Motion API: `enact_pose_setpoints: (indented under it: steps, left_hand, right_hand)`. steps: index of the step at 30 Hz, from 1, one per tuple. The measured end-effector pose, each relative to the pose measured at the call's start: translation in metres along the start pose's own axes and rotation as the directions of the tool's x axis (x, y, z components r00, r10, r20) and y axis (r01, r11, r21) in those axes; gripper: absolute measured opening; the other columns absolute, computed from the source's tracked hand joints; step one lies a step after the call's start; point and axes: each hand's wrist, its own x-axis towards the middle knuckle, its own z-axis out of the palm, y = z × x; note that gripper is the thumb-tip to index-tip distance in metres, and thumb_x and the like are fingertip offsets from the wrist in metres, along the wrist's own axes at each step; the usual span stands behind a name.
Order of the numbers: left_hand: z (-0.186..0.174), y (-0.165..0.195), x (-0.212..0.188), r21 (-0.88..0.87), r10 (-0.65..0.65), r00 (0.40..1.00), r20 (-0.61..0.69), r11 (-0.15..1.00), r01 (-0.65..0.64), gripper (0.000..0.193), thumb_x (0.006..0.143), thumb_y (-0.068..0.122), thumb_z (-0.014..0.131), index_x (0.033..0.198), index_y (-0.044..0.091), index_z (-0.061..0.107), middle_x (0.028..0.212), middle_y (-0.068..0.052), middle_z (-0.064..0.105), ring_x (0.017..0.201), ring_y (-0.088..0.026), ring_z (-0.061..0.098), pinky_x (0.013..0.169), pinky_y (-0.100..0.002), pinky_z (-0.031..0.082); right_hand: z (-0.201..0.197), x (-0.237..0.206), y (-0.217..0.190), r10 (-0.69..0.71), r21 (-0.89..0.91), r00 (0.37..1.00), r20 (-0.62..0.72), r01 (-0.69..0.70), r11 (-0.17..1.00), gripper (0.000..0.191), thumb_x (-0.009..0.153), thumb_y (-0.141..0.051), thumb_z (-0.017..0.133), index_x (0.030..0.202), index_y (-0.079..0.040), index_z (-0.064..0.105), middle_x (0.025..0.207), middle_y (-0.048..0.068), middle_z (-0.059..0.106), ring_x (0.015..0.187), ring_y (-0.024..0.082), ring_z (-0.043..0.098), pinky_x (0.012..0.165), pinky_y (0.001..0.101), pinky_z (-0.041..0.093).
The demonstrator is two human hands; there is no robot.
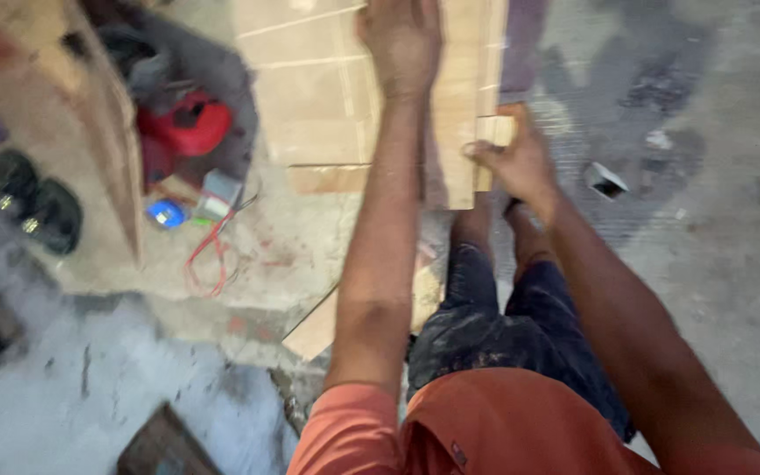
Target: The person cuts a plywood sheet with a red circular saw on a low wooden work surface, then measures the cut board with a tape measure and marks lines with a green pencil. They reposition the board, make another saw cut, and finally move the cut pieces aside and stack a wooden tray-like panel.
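The narrow wooden plank (466,114) lies on the floor ahead of me against the wider boards (310,97), my right hand (514,158) clenched around its near end and my left hand (400,40) pressing flat on the wood farther up. I judge that the plank could skid on the dusty concrete floor (714,264) or pinch my fingers at its near edge. There is open room to the right; the left is crowded by the red tool (188,123) and its cord (208,259).
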Motion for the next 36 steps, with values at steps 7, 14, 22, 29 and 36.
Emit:
enact_pose_setpoints:
  steps: [7,14,22,29,36]
  left_hand:
    - [0.009,-0.022,-0.024,-0.107,0.006,0.997,0.083,0.994,0.003,0.048,0.107,0.042,0.055,0.146,0.015,0.056,0.15,-0.01,0.056,0.148,-0.028,0.044,0.114,-0.052,0.032]
    - [0.009,-0.013,-0.035,-0.176,-0.046,0.994,0.099,0.982,0.063,0.046,0.113,0.04,0.045,0.153,0.019,0.05,0.16,-0.001,0.053,0.159,-0.023,0.037,0.118,-0.053,0.029]
    - [-0.001,0.004,-0.027,-0.143,-0.104,0.988,0.11,0.982,0.12,0.046,0.114,0.038,0.038,0.155,0.02,0.049,0.16,-0.001,0.051,0.16,-0.025,0.033,0.125,-0.062,0.023]
    - [-0.028,0.011,-0.002,-0.134,-0.133,0.991,-0.017,0.982,0.13,0.049,0.109,0.041,0.047,0.154,0.023,0.046,0.16,0.0,0.049,0.153,-0.02,0.039,0.12,-0.054,0.03]
    - [-0.045,0.015,0.002,-0.061,-0.154,0.984,0.092,0.985,0.16,0.045,0.106,0.041,0.051,0.148,0.024,0.053,0.153,0.002,0.056,0.154,-0.021,0.041,0.115,-0.055,0.034]
  right_hand:
    - [0.021,-0.017,0.011,-0.088,-0.23,0.994,-0.059,0.072,0.97,0.073,0.079,-0.033,0.094,0.128,-0.001,0.051,0.119,0.024,0.066,0.113,0.033,0.065,0.095,0.0456,0.052]
    - [0.022,-0.025,0.003,-0.017,-0.188,0.995,-0.102,-0.003,0.982,0.07,0.079,-0.032,0.092,0.129,-0.002,0.054,0.12,0.023,0.067,0.115,0.036,0.065,0.097,0.0446,0.051]
    - [0.026,-0.024,0.013,-0.033,-0.2,0.994,-0.108,0.011,0.98,0.07,0.079,-0.03,0.094,0.128,-0.001,0.054,0.121,0.022,0.067,0.114,0.032,0.065,0.098,0.0431,0.052]
    - [0.036,-0.018,0.017,0.001,-0.089,0.999,-0.054,-0.006,0.996,0.066,0.081,-0.024,0.092,0.128,-0.004,0.05,0.104,0.014,0.072,0.092,0.021,0.07,0.081,0.0371,0.058]
    - [0.034,-0.017,0.017,0.048,-0.13,0.997,-0.057,-0.055,0.99,0.067,0.082,-0.022,0.091,0.131,-0.005,0.049,0.097,0.01,0.073,0.085,0.017,0.071,0.078,0.0355,0.059]
